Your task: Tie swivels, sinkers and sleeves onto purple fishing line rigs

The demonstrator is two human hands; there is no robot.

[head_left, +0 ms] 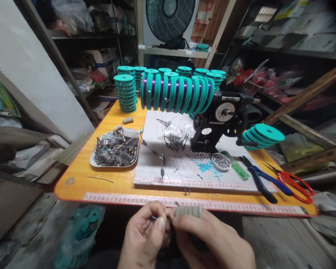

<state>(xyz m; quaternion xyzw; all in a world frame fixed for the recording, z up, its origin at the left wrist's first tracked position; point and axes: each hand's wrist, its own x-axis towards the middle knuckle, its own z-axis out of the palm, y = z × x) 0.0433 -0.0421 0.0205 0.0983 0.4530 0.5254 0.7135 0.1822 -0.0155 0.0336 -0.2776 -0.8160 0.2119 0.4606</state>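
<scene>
Close together in front of the table's near edge, my left hand (145,237) and my right hand (212,233) meet at the fingertips. My left thumb and index finger are pinched, and a thin blue piece (154,217) shows between its fingers. The right hand's fingers are pinched too, touching the left fingertips; what they hold is hidden. A grey ribbed finger sleeve (188,212) covers a right finger. Above, a row of teal spools (176,93) with purple line sits on a black winding machine (207,134). Thin lines run down from it toward my hands, with a dark weight (162,172) hanging.
A white tray (93,164) of dark weights and wires stands left. The white board (145,175) carries blue tubes (208,168) and a dish of small metal pieces (221,161). Pliers (259,179) and red scissors (295,183) lie right. A measuring tape (114,198) lines the front edge.
</scene>
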